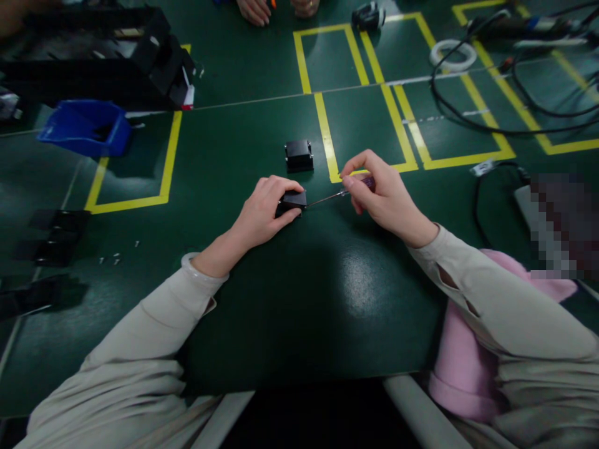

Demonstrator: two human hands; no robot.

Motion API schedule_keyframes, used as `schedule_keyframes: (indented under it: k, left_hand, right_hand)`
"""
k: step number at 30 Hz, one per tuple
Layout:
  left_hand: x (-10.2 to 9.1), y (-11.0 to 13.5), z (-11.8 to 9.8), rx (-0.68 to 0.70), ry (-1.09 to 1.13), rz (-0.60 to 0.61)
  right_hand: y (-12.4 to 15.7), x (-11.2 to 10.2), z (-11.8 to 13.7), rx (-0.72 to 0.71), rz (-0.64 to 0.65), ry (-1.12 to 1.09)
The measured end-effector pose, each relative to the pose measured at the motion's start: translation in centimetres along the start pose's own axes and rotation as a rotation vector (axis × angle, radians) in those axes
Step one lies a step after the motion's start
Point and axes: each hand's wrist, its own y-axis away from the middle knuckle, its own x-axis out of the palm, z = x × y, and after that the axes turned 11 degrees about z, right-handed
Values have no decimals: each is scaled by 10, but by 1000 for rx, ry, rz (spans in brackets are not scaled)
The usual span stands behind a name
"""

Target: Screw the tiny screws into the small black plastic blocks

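My left hand (269, 209) is closed around a small black block (294, 199), steadying it on the green tabletop. A screwdriver (330, 198) lies in the closed fingers of my right hand (374, 193). Its thin metal shaft points left, and the tip meets or nearly meets the right side of the held block. Part of the screwdriver's handle is hidden by my fingers. Just beyond my left hand sits a second black block (299, 156), with small shiny screws or pins at its sides.
At left are a blue bin (88, 128), stacked black trays (93, 59), loose screws (116, 257) and more black parts (56, 237). Another person's hands (255, 9) rest at the far edge. To the right lie a tape ring (453, 55), black cables (486, 128) and pink cloth (461, 374).
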Motion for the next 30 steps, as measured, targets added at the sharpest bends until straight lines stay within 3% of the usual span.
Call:
schedule_keyframes:
  k: [30]
  left_hand:
    - [0, 0, 0, 18, -3, -10]
  right_hand:
    - [1, 0, 2, -22, -16, 38]
